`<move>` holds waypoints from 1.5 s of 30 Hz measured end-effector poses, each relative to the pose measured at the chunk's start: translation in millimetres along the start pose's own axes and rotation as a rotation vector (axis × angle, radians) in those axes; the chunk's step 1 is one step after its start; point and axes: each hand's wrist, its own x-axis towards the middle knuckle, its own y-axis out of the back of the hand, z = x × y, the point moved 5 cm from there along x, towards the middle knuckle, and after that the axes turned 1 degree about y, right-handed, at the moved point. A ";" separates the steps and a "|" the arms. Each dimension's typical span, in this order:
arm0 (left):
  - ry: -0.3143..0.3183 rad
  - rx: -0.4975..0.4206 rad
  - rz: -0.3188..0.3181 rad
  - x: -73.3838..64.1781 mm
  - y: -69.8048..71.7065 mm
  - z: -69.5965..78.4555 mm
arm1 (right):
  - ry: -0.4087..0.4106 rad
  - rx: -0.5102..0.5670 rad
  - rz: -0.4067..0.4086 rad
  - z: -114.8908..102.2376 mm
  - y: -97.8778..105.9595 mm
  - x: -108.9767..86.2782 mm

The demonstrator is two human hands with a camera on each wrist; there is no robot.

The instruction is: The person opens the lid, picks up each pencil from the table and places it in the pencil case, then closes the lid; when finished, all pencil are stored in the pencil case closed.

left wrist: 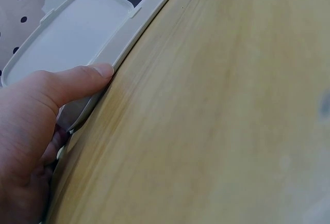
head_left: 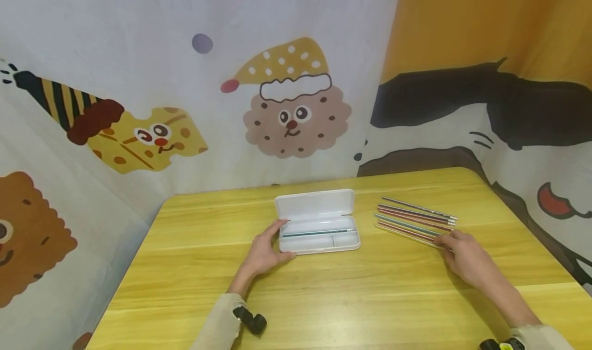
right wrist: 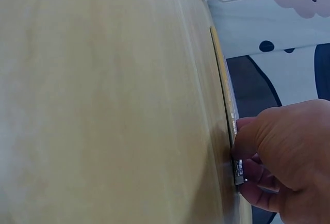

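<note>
A white pencil case (head_left: 314, 206) lies on the table with its lid raised. Inside it is one teal pencil (head_left: 314, 233), above a divided front compartment. My left hand (head_left: 262, 252) grips the case's left end, thumb at the front edge and fingers at the back; the left wrist view shows the thumb (left wrist: 85, 82) on the white rim. Several pencils (head_left: 407, 224) lie side by side to the right of the case. At their right ends, my right hand (head_left: 469, 257) pinches a pencil near its end; in the right wrist view a yellowish pencil (right wrist: 225, 82) runs from the fingers.
The wood-grain table (head_left: 324, 293) has a rounded far right corner. A curtain (head_left: 222, 149) printed with cartoon figures hangs right behind its far edge. A dark pencil (head_left: 416, 207) lies farthest back, slightly apart from the others.
</note>
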 end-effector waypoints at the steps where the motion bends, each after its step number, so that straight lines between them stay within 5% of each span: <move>1: -0.005 -0.002 0.001 -0.2 0.0 0.1 | 0.005 0.001 0.001 -0.2 -0.2 0.2; 21: 0.001 0.002 0.003 -1.7 1.0 -0.6 | 0.058 0.010 -0.016 -4.3 0.0 6.2; 45: -0.013 -0.015 0.000 0.1 0.0 -0.7 | 0.240 0.080 -0.010 -45.6 4.7 56.6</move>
